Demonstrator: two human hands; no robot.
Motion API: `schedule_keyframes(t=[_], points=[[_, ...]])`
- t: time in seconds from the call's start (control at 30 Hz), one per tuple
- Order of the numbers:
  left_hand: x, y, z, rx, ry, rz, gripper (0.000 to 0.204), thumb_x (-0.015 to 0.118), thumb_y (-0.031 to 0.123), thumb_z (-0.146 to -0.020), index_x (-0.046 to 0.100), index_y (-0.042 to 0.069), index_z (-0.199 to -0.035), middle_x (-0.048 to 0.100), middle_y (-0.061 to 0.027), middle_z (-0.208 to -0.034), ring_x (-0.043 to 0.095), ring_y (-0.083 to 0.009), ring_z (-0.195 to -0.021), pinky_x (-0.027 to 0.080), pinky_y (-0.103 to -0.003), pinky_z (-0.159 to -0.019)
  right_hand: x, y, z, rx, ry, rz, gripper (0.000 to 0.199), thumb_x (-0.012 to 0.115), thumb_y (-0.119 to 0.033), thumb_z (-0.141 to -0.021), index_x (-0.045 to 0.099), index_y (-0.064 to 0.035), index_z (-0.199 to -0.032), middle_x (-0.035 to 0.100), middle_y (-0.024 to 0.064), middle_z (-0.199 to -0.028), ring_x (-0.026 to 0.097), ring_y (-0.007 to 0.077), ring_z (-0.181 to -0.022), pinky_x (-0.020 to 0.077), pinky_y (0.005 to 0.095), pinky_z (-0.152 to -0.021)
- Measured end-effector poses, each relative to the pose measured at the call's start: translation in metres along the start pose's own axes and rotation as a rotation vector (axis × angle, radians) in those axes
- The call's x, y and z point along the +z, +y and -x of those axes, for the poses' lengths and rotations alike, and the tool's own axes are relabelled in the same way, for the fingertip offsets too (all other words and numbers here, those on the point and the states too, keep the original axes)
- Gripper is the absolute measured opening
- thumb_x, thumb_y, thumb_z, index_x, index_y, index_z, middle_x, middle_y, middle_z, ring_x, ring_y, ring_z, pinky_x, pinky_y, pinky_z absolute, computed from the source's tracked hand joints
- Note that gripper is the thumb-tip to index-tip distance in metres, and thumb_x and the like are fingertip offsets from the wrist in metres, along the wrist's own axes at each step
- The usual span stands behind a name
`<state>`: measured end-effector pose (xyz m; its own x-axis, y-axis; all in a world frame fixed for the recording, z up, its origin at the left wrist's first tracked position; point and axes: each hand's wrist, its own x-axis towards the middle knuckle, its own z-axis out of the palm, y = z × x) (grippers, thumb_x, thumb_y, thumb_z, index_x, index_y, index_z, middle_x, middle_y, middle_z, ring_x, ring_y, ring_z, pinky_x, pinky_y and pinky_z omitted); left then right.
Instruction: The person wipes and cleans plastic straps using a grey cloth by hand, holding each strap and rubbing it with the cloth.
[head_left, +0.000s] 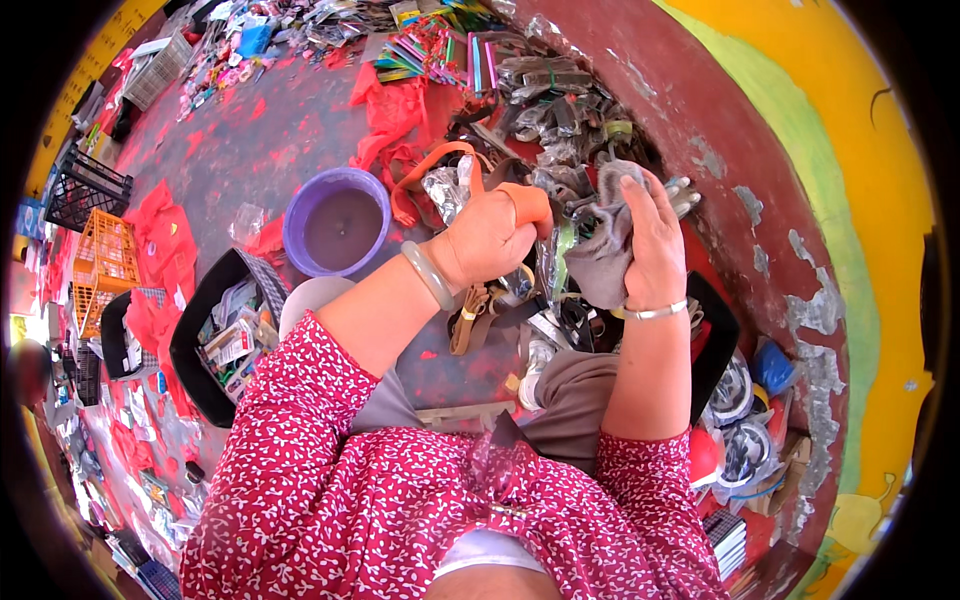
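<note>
My left hand point(490, 236) is closed in a fist around an orange belt point(530, 203), which loops back over the pile ahead. In my right hand point(655, 240) a damp-looking grey cloth point(603, 255) hangs, pressed against the palm with the fingers fairly straight. Both hands are raised over a heap of belts and straps point(565, 110), some in clear plastic. A bundle of brown straps point(465, 325) lies below my left wrist. Left of that hand stands a purple basin point(293, 235) of murky water.
Close on the left is a black basket point(190, 370) of small packaged goods; another black container point(718, 335) stands by my right forearm. Orange crates point(105, 250) are farther left. A peeling red-and-yellow wall point(740, 150) bounds the right. Red plastic sheets point(385, 115) lie on the floor.
</note>
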<state>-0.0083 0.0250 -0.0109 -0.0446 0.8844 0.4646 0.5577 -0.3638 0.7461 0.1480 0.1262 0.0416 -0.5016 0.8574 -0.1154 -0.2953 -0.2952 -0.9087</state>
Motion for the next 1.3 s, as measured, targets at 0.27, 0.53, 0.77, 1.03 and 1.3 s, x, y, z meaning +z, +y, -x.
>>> schedule_keyframes(t=[0.27, 0.53, 0.77, 1.03, 1.3], points=[[0.009, -0.014, 0.005, -0.164, -0.052, 0.227, 0.024, 0.058, 0.003, -0.082, 0.057, 0.003, -0.106, 0.061, -0.0037, -0.100, 0.057, -0.0119, -0.092, 0.047, -0.028, -0.079, 0.023, 0.017, 0.019, -0.652, -0.426, 0.851, 0.038, 0.064, -0.003, -0.076, 0.058, -0.0042, -0.113, 0.059, 0.0115, -0.109, 0.054, 0.0252, -0.107, 0.0399, 0.0316, -0.093], [0.005, 0.000, 0.011, -0.060, -0.228, 0.248, 0.041, 0.066, 0.001, -0.071, 0.053, 0.004, -0.110, 0.057, -0.0071, -0.106, 0.055, -0.0162, -0.099, 0.045, -0.030, -0.086, 0.030, 0.034, 0.020, -0.502, -0.417, 0.779, 0.018, 0.053, -0.016, -0.088, 0.057, -0.0002, -0.095, 0.063, 0.0108, -0.091, 0.059, 0.0166, -0.087, 0.0456, 0.0268, -0.078], [0.014, -0.012, 0.020, 0.163, -0.333, -0.246, 0.017, 0.062, 0.020, -0.070, 0.060, 0.009, -0.083, 0.062, -0.0103, -0.080, 0.060, -0.0284, -0.075, 0.047, -0.038, -0.066, 0.035, 0.053, 0.010, -0.335, -0.157, 0.838, 0.017, 0.058, -0.017, -0.083, 0.059, 0.0000, -0.084, 0.061, 0.0149, -0.068, 0.061, 0.0283, -0.064, 0.0469, 0.0318, -0.060], [0.023, -0.021, 0.025, 0.243, -0.289, -0.422, 0.016, 0.055, 0.021, -0.073, 0.059, 0.010, -0.083, 0.063, -0.0106, -0.079, 0.061, -0.0291, -0.074, 0.047, -0.042, -0.068, 0.029, 0.060, 0.001, -0.167, -0.025, 0.997, 0.028, 0.056, -0.026, -0.081, 0.062, 0.0020, -0.084, 0.061, 0.0238, -0.077, 0.060, 0.0396, -0.076, 0.0452, 0.0416, -0.068], [0.028, 0.010, 0.014, 0.458, -0.145, -0.339, 0.026, 0.061, 0.014, -0.061, 0.059, 0.010, -0.087, 0.059, -0.0075, -0.078, 0.059, -0.0311, -0.066, 0.048, -0.041, -0.060, 0.004, 0.066, -0.031, -0.159, 0.009, 1.224, 0.032, 0.055, -0.029, -0.079, 0.061, 0.0015, -0.081, 0.059, 0.0271, -0.079, 0.057, 0.0435, -0.081, 0.0447, 0.0448, -0.072]])
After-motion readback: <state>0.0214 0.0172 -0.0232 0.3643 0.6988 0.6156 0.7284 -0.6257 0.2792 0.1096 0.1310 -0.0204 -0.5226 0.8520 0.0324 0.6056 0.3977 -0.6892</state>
